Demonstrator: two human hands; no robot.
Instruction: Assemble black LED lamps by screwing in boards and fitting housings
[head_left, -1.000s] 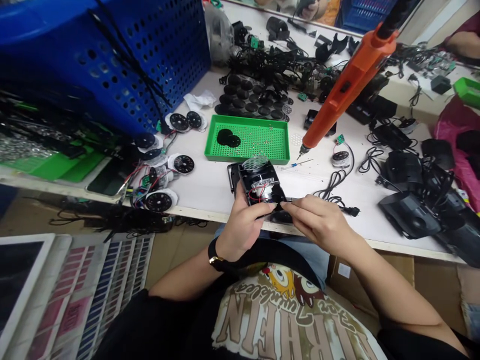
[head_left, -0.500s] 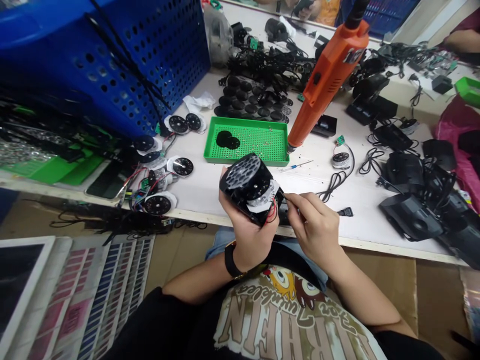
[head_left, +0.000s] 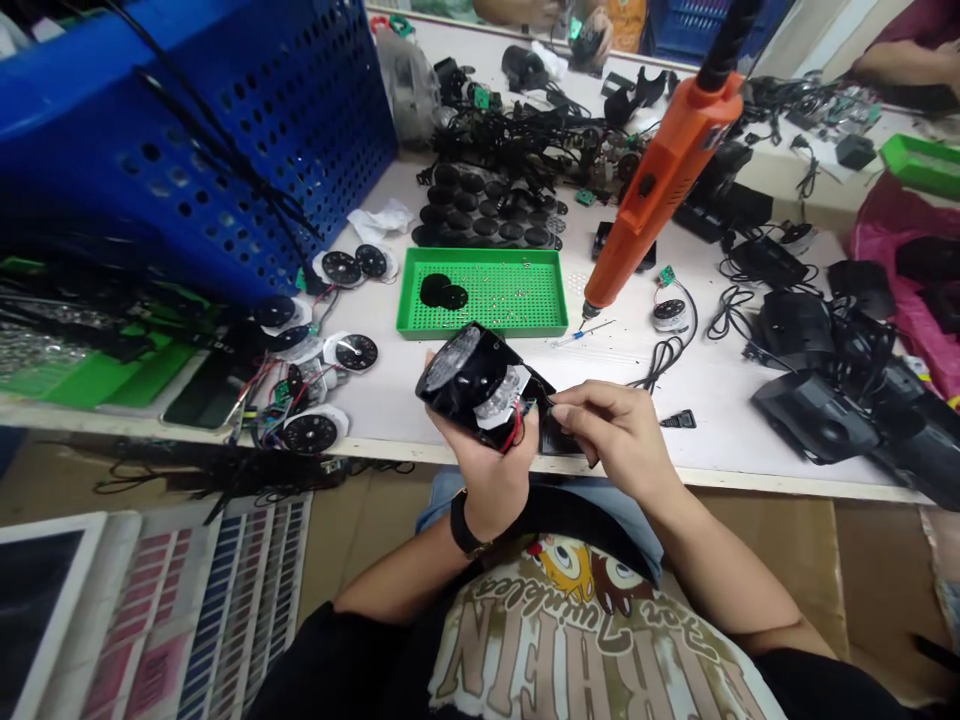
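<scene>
Unit in hand: a black plastic housing [head_left: 480,385], a round honeycomb-patterned lens [head_left: 452,360] at its far end, a silvery foil patch [head_left: 500,397] on its face, and red wires [head_left: 513,436] at the near corner. It is tilted and held off the white workbench [head_left: 390,400], just above the bench's front edge.

My left hand [head_left: 480,450] cradles the housing from beneath, palm up, fingers curled around its underside, with a black wristwatch [head_left: 465,530] on the wrist. My right hand [head_left: 622,435] comes in from the right, forearm angled across my lap. Its thumb and forefinger [head_left: 577,400] pinch together at the housing's right edge, on a part too small to tell.

Beyond the hands: a green perforated tray [head_left: 480,333] holding two black discs [head_left: 442,290] and scattered screws [head_left: 510,300]. An orange electric screwdriver [head_left: 660,200] hangs tilted, its tip just above the bench. A small blue-handled screwdriver [head_left: 581,335] lies near that tip.
</scene>
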